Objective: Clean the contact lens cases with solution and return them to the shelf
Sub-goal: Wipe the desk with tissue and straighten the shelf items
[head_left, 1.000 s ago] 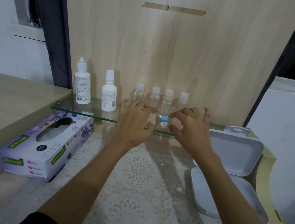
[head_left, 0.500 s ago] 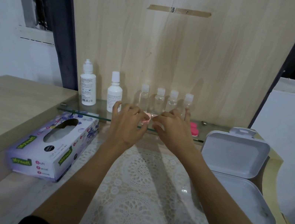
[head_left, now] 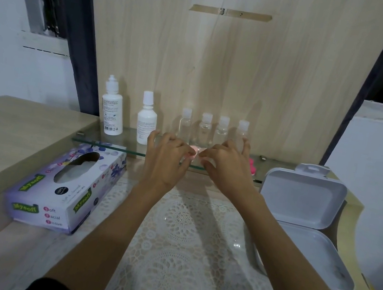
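A pale pink contact lens case [head_left: 195,151] lies on the glass shelf [head_left: 109,145] in front of the small clear bottles. My left hand [head_left: 166,159] and my right hand [head_left: 228,170] meet over it, and curled fingertips pinch it from both sides. Most of the case is hidden by my fingers. A brighter pink case [head_left: 252,167] sits on the shelf just right of my right hand. Two white solution bottles stand at the shelf's left end, a tall one [head_left: 113,107] and a shorter one [head_left: 146,121].
Several small clear bottles [head_left: 204,130] line the wooden back panel. An open white plastic box [head_left: 302,201] stands at the right on the lace-covered table. A purple tissue box [head_left: 66,187] lies at the left, beside a wooden side surface [head_left: 9,134].
Both hands slid slightly left along the shelf, away from a blue-and-white case and onto the pale pink one. The bright pink case at the right came into view.
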Demonstrator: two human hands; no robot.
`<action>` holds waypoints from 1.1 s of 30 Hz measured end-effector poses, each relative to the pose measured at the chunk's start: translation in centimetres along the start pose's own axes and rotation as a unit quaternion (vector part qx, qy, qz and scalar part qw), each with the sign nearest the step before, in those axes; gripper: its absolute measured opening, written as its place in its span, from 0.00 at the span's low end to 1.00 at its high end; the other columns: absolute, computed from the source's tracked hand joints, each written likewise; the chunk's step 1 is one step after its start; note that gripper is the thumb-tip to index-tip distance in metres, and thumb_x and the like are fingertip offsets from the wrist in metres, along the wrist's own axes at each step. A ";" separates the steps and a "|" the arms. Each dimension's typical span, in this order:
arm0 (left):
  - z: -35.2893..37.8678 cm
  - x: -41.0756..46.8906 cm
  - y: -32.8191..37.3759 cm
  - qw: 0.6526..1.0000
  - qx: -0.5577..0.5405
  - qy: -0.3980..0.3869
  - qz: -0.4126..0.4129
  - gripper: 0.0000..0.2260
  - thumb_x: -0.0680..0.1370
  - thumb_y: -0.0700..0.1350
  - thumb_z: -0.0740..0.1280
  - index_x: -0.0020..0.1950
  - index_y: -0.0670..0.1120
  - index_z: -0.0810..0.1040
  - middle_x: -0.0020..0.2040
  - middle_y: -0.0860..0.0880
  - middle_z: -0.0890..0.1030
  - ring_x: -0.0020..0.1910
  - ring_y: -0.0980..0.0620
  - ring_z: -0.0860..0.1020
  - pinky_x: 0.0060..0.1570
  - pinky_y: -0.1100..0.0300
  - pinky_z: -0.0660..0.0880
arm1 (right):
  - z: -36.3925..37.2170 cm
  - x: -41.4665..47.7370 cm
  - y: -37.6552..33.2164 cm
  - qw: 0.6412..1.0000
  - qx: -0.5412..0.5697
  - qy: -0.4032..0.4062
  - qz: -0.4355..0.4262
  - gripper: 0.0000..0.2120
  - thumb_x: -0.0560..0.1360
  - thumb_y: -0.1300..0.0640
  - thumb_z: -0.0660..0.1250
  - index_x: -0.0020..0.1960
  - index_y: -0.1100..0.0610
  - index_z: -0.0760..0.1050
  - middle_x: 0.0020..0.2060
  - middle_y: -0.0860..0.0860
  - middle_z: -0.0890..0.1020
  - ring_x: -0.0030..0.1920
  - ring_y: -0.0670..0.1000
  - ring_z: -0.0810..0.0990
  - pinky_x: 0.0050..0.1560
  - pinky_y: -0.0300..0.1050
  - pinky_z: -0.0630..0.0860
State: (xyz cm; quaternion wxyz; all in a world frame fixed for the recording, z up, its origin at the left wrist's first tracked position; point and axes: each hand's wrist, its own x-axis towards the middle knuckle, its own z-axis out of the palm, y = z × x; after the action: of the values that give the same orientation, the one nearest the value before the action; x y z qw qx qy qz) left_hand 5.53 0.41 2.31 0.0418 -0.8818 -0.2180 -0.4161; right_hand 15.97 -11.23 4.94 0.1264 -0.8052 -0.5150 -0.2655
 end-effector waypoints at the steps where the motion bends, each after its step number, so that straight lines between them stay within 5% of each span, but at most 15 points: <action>1: 0.0 0.0 0.0 1.000 0.000 -0.001 -0.001 0.06 0.76 0.50 0.67 0.48 0.53 0.83 0.48 0.54 0.83 0.53 0.50 0.75 0.64 0.46 0.58 | 0.0 0.0 0.0 1.000 -0.001 -0.001 0.001 0.12 0.79 0.50 0.62 0.59 0.47 0.79 0.54 0.47 0.82 0.61 0.52 0.71 0.71 0.62 0.44; 10: 0.2 -0.3 -0.5 1.000 -0.012 0.029 0.006 0.09 0.76 0.49 0.63 0.52 0.52 0.82 0.49 0.53 0.82 0.52 0.49 0.76 0.62 0.48 0.58 | 0.2 -0.2 0.1 1.000 0.018 0.017 0.005 0.11 0.78 0.51 0.62 0.58 0.47 0.79 0.53 0.48 0.82 0.61 0.53 0.72 0.71 0.62 0.43; 17: 0.2 -0.8 -2.4 0.995 0.002 0.032 -0.089 0.15 0.73 0.53 0.61 0.55 0.50 0.80 0.51 0.51 0.80 0.53 0.48 0.74 0.57 0.49 0.63 | 1.1 -0.7 -0.2 0.992 0.046 0.115 0.011 0.09 0.72 0.55 0.69 0.52 0.53 0.81 0.47 0.51 0.82 0.55 0.56 0.76 0.68 0.66 0.55; 33: 0.5 -0.8 -2.2 0.995 0.019 0.009 -0.099 0.09 0.75 0.51 0.66 0.53 0.52 0.81 0.51 0.52 0.81 0.53 0.48 0.74 0.57 0.49 0.63 | 0.6 -1.3 -0.6 0.991 0.071 0.111 0.005 0.08 0.74 0.55 0.68 0.52 0.52 0.81 0.49 0.50 0.81 0.57 0.54 0.75 0.70 0.64 0.52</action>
State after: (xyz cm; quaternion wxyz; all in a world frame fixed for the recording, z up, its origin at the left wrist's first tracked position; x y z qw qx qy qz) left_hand 4.56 2.25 1.17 0.0189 -0.8511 -0.3114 -0.4223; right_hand 15.23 -11.67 3.64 0.2412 -0.7625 -0.5109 -0.3152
